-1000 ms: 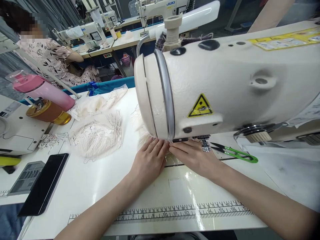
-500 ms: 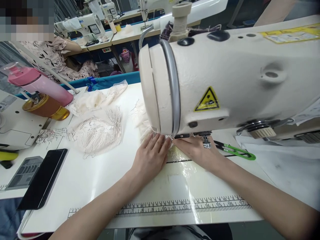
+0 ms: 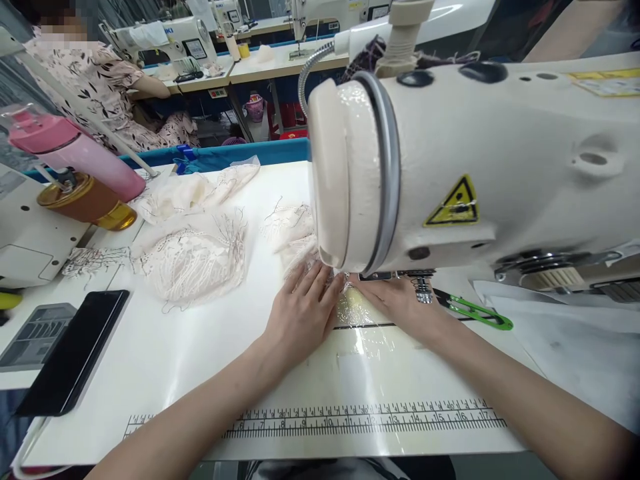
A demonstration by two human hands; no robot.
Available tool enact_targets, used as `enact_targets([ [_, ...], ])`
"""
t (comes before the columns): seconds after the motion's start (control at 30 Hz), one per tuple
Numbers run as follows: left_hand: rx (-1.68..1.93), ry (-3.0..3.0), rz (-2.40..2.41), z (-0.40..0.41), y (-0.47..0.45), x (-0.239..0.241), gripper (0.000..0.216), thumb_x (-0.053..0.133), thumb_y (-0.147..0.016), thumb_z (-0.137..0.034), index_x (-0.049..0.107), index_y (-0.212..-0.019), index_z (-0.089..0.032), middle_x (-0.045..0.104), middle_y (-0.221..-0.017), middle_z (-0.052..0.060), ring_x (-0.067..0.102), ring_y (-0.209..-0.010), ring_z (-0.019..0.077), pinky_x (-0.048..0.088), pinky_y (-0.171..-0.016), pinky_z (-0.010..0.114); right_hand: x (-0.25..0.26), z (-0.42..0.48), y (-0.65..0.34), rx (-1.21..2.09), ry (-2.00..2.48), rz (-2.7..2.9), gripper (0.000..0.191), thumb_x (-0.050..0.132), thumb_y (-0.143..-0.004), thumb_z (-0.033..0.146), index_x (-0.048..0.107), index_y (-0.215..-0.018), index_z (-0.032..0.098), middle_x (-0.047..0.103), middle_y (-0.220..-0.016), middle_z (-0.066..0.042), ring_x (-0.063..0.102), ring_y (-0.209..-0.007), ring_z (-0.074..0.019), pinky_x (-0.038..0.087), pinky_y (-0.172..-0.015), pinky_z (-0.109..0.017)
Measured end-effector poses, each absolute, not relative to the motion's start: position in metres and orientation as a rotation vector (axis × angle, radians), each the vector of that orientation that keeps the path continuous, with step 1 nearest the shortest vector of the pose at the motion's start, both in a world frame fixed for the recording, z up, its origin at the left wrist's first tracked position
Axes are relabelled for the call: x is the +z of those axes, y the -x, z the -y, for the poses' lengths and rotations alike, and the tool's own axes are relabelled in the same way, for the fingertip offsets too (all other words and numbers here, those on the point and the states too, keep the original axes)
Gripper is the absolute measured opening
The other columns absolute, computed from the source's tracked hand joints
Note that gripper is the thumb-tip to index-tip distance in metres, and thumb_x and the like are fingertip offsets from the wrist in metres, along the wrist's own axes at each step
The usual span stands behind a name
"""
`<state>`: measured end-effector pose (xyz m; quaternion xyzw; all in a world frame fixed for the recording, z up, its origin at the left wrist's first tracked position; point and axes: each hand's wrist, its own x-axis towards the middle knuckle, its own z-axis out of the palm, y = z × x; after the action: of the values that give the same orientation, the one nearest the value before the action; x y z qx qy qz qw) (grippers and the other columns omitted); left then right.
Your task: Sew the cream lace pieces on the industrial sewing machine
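Observation:
My left hand (image 3: 303, 308) lies flat with fingers stretched out on pale, gauzy lace fabric (image 3: 295, 237), just left of the needle area. The fabric spreads away behind the fingers and has loose dark threads. To the right, my right hand (image 3: 395, 301) reaches under the head of a sewing machine (image 3: 450, 160). Its visible fingers stretch left toward my left fingertips; the machine partly covers the rest. Metal parts of the machine (image 3: 423, 288) hang in front of the back of that hand. Beside the right wrist lie green-handled thread snips (image 3: 477, 312).
Bundled pale lace pieces (image 3: 195, 263) lie left on the table. Farther left are a black phone (image 3: 75, 350), a grey case (image 3: 37, 337), an amber cup (image 3: 90, 200) and a pink bottle (image 3: 75, 150). A printed ruler (image 3: 350, 419) runs along the front. A co-worker (image 3: 100, 93) sits beyond.
The view has shifted, so the machine head appears farther right and shows more of the fabric behind my left hand. Both hands stay almost where they were.

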<state>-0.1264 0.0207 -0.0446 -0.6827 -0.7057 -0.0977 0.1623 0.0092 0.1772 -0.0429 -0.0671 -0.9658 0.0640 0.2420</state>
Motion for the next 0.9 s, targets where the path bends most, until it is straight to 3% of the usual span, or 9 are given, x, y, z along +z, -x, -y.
enact_targets([
  [0.23,-0.244,1.989,1.823,-0.015,0.126,-0.046,0.035,0.042,-0.095,-0.013,0.057,-0.127,-0.009,0.059,-0.132,0.011,0.054,-0.125,0.0248,0.044,-0.107,0.041,-0.049,-0.174,-0.019,-0.043,0.131,2.586,0.018,0.054,-0.093,0.03,0.07,-0.102,0.027,0.072,-0.094,-0.002,0.063,-0.08,-0.0174,0.045,-0.073,-0.032],
  [0.33,-0.274,2.027,1.772,-0.013,0.126,-0.047,0.035,0.039,-0.094,-0.008,0.057,-0.124,-0.005,0.062,-0.129,0.011,0.057,-0.122,0.0225,0.043,-0.109,0.039,-0.048,-0.17,-0.022,-0.086,0.181,2.554,0.021,0.055,-0.093,0.037,0.071,-0.102,0.027,0.072,-0.087,-0.003,0.064,-0.078,-0.018,0.044,-0.074,-0.033],
  [0.53,-0.329,1.981,1.865,-0.013,0.127,-0.049,0.037,0.044,-0.094,-0.014,0.054,-0.129,-0.005,0.063,-0.126,0.012,0.054,-0.125,0.0236,0.037,-0.114,0.041,-0.046,-0.166,-0.02,0.094,0.27,2.645,0.025,0.052,-0.094,0.041,0.073,-0.103,0.029,0.072,-0.094,-0.003,0.066,-0.082,-0.019,0.049,-0.079,-0.036],
  [0.9,-0.311,1.931,1.886,-0.017,0.129,-0.048,0.036,0.041,-0.094,-0.018,0.059,-0.121,-0.004,0.064,-0.125,0.013,0.059,-0.119,0.0268,0.043,-0.107,0.045,-0.041,-0.161,-0.018,0.0,0.284,2.643,0.03,0.05,-0.095,0.044,0.07,-0.113,0.031,0.072,-0.095,-0.005,0.065,-0.083,-0.0206,0.049,-0.087,-0.039],
])
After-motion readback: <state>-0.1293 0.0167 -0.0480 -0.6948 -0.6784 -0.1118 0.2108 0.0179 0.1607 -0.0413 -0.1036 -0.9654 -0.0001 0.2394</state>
